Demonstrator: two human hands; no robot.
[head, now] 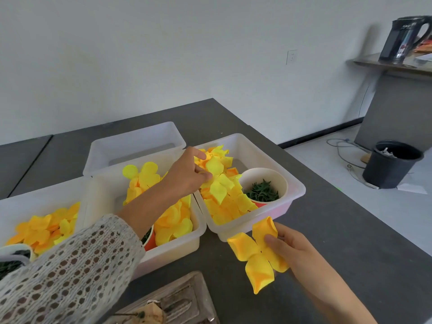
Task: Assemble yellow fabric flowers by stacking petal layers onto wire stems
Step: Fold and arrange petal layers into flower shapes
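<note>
Closest to me, at the bench's (327,230) near edge, there's some worn wooden board (177,298) with bits on it, can't tell what. Just past that, the right hand (289,246) is pinching a four-petal yellow layer (259,251) by its middle, held above the bench just in front of the right-hand tub (297,183). No wire stem visible in that hand, so I'd guess this flower is barely started, one layer in hand and the rest to go.

The left hand (187,174), lacy sleeve (70,265), reaches across into that same tub with fingertips closed on another petal piece (216,183) at the top of the heap. A paper cup of green bits (263,194) sits in the tub's right corner. Two more tubs of petals to the left, an empty tub (133,146) behind. No finished flowers that I can see anywhere.
</note>
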